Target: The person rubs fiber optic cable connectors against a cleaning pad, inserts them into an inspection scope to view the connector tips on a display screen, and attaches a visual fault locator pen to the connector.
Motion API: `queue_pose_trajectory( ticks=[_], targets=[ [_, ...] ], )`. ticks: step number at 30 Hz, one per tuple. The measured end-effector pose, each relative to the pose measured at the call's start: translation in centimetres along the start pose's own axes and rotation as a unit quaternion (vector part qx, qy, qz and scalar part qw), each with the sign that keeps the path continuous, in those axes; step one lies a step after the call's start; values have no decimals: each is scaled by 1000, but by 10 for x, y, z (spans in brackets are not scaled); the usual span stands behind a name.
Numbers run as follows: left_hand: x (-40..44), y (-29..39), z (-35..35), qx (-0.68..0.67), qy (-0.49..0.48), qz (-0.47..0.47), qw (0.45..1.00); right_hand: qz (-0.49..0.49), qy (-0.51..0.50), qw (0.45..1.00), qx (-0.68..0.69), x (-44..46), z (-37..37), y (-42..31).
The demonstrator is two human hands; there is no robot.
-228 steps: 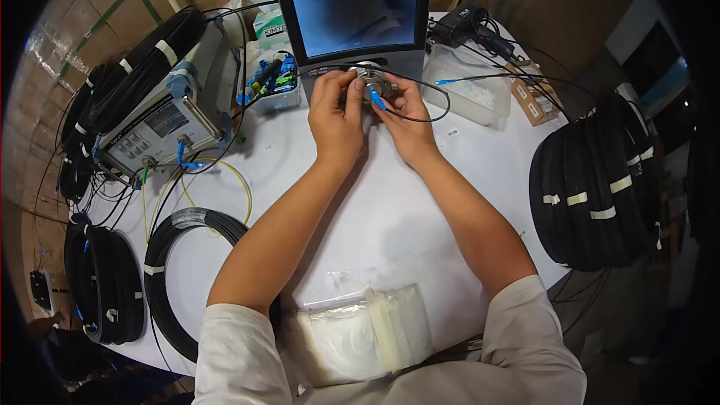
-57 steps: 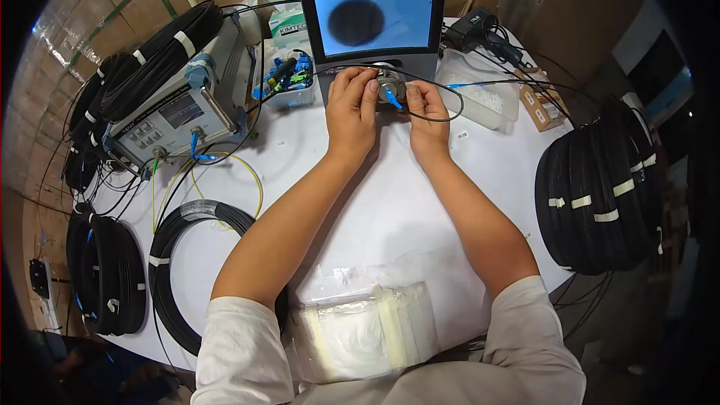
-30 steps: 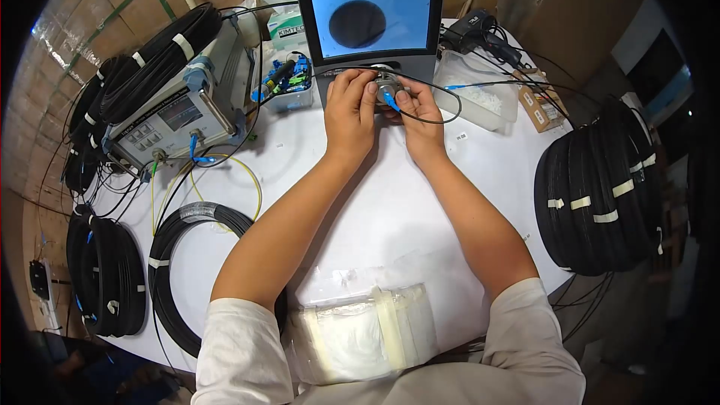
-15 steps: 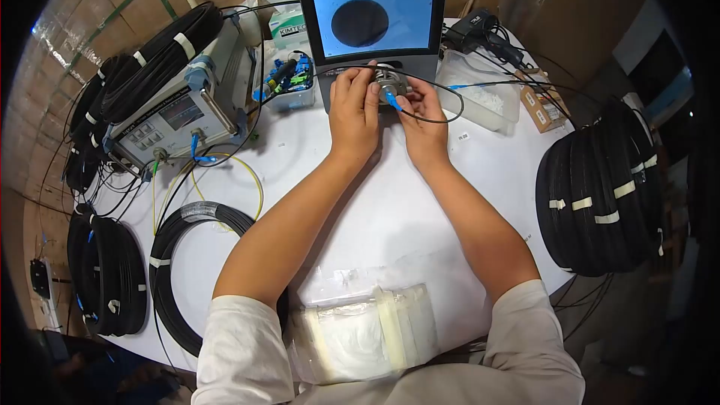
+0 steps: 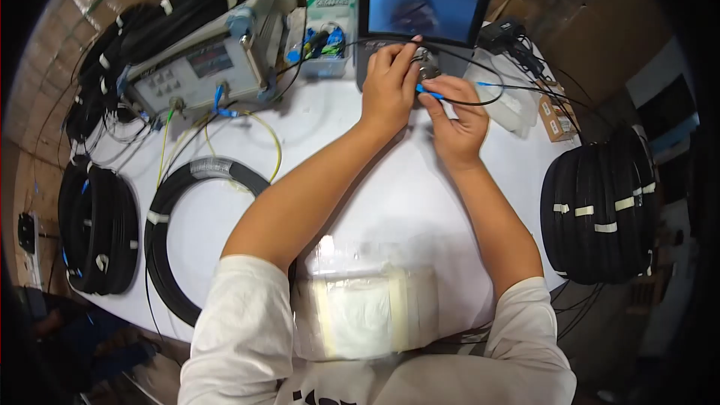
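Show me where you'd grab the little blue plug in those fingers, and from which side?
I'd pinch the blue plug across its narrow body with thumb and finger, coming from the right, as the right hand does. It's slim, so fingertips should fit best, and the left hand crowds the other side. I'd avoid pulling the thin black cable, which bends in a loop.

A pale shirt (image 5: 427, 379) with short sleeves (image 5: 241, 315) has black markings (image 5: 324, 400) in front.
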State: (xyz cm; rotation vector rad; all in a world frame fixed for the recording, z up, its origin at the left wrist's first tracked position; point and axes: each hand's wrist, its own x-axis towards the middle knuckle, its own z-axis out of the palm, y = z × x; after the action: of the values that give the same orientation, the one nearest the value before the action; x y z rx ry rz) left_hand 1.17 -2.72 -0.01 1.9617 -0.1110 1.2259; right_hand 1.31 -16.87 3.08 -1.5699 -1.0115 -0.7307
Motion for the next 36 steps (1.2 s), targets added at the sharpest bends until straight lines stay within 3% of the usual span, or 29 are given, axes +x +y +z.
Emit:
queue_pose_trajectory(
  ticks=[2,3,6,8,9,10,12,15,18,21,28,32,33,36],
  targets=[
    [1,-2,-1,-14,5,5,1000,17,-8,999,42,-6,1,-22],
    [0,-4,-1,-6,0,8,1000,125,-28,984,120,-12,0,-37],
    [-1,-10,1,24,16,35,999,215,-109,950,199,-33,-12,-89],
    [3,-14,-5,60,-58,29,996,131,-207,952,184,-54,-28,-114],
    [5,-14,-3,8,-14,42,999,128,-249,939,201,-62,-36,-133],
    [4,-12,-5,6,-43,22,999,210,-270,900,271,-76,-44,-151],
    [2,-9,-5,-1,-34,23,999,173,-377,859,299,-94,-54,-172],
    [0,-8,-9,15,-59,21,998,96,-395,896,180,-125,-56,-195],
    [-1,-14,-7,36,-64,45,996,130,-336,928,92,-131,-55,-204],
    [-1,-13,-10,50,-87,39,994,74,-371,923,70,-135,-51,-207],
    [-4,-8,-16,76,-116,24,990,82,-354,929,72,-132,-51,-208],
    [-8,-2,-31,104,-152,48,982,113,-333,934,60,-135,-53,-210],
    [-13,-9,-33,91,-131,91,983,110,-326,936,69,-137,-55,-209],
    [-32,-20,-46,115,-203,107,967,98,-307,942,89,-138,-55,-204]
  ],
)
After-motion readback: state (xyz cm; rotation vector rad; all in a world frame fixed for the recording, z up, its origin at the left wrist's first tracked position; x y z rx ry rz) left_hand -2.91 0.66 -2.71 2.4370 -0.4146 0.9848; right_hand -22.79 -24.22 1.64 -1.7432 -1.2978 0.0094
